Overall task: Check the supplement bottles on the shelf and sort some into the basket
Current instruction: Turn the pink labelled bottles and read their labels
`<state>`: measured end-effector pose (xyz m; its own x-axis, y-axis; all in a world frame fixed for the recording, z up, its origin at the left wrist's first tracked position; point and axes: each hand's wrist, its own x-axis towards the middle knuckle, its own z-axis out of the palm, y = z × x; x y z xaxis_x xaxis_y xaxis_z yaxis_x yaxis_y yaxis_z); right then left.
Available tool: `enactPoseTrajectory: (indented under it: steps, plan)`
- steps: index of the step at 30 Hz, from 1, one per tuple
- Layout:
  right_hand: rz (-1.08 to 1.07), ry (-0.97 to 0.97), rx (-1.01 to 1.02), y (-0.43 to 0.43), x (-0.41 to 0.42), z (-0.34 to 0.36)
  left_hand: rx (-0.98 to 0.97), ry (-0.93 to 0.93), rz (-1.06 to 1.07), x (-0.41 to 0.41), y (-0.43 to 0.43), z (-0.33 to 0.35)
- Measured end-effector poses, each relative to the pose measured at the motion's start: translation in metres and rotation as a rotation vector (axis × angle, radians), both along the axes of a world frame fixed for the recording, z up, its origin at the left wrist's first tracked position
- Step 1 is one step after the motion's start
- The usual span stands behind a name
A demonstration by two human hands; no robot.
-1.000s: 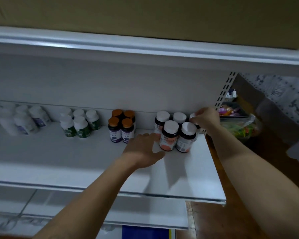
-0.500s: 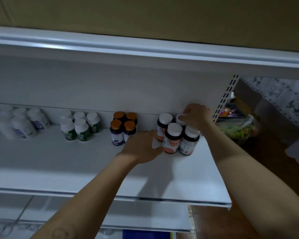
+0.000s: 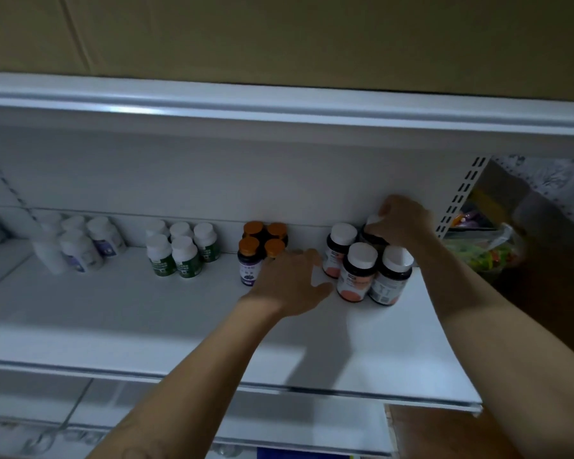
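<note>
No text is legible. The labels on the white-capped dark bottles [image 3: 358, 276], green-labelled bottles [image 3: 186, 260], orange-capped bottles [image 3: 250, 265] and white bottles [image 3: 80, 251] carry print too blurred to read.

The left hand [image 3: 289, 283] and right hand [image 3: 401, 223] are bare. The left forearm [image 3: 193, 369] and right forearm [image 3: 497, 326] are uncovered along their whole visible length. A faint dark marking [image 3: 128, 453] on the left forearm is too blurred to read.

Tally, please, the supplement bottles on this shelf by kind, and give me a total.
Green-label bottles: 5
Orange-capped bottles: 4
Coral-label bottles: 4 visible
Purple-label bottles: too blurred to count
Total counted: 13
</note>
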<state>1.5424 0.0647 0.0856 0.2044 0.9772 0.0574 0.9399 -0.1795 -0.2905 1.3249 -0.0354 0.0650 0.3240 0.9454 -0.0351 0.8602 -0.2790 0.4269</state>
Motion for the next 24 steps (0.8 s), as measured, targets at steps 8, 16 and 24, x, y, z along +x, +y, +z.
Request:
enactPoseTrajectory:
  steps: [8,16,24]
  plan:
    - [0.020,0.375,0.370,-0.050,0.013,0.052,0.089,0.002,-0.025,0.023,-0.006,0.024]
    - [0.085,0.778,0.298,-0.125,0.026,0.066,0.089,-0.136,-0.025,0.043,-0.041,0.041]
    - [0.242,0.984,0.223,-0.197,0.042,0.043,0.076,-0.265,-0.035,0.050,-0.101,0.017]
